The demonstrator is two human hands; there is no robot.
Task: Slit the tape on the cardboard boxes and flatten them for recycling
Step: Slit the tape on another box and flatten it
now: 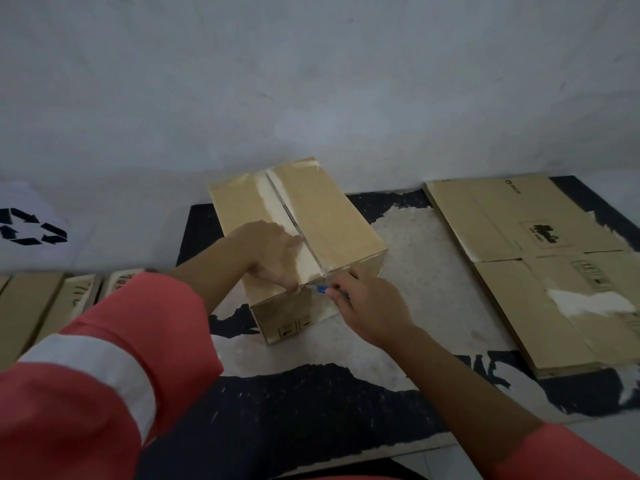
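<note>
A brown cardboard box (pixel 329 216) stands on a worn black-and-white board (pixel 311 393), its top seam covered by pale tape (pixel 277 209). My left hand (pixel 273 252) presses flat on the left top flap near the front edge, fingers stretched out. My right hand (pixel 363 299) grips a small blue cutter (pixel 322 289) whose tip sits at the near end of the seam, at the box's front top edge.
A stack of flattened boxes (pixel 540 271) lies on the right of the board. More cardboard boxes (pixel 31 306) stand at the left edge. A white bag with a black recycling symbol (pixel 31 226) sits at far left. A grey wall runs behind.
</note>
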